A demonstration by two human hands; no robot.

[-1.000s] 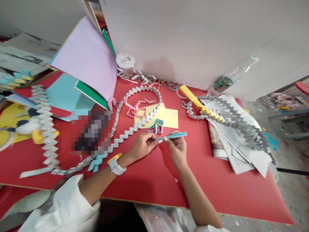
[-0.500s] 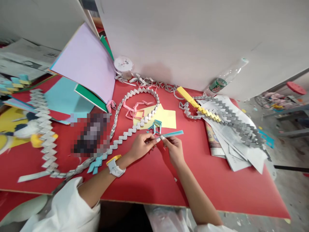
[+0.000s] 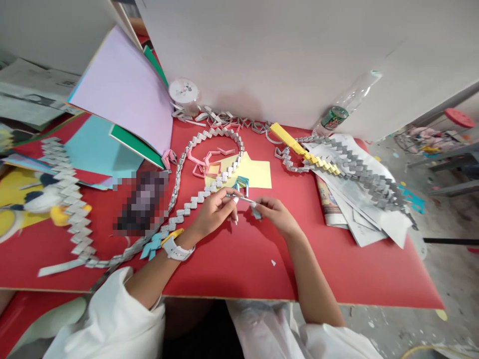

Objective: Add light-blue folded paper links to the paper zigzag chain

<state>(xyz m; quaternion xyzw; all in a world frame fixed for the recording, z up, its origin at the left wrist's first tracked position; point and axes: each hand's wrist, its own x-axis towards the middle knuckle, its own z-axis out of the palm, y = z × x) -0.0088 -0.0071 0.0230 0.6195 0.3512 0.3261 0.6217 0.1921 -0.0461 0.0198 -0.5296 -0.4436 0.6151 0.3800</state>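
My left hand (image 3: 215,212) and my right hand (image 3: 275,214) both pinch a thin folded blue paper strip (image 3: 247,201) just above the red table (image 3: 239,259). The strip runs between the fingertips and bends down at my right thumb. My left wrist wears a white watch with a yellow band (image 3: 174,246). Just behind the hands lie a small blue folded link piece (image 3: 241,183) and a yellow paper sheet (image 3: 254,173). A long grey folded paper chain (image 3: 187,209) curves past my left hand.
Pink paper links (image 3: 205,162) lie inside the chain loop. Lilac, green and teal paper sheets (image 3: 123,94) lean at the back left. A yellow-and-grey chain (image 3: 318,162) rests on newspapers (image 3: 359,219) at right. A tape roll (image 3: 183,92) and a plastic bottle (image 3: 340,109) stand by the white wall.
The blue strip stuck out flat to the right beyond my right hand; now it is folded short between both hands, and my right hand has turned over it.
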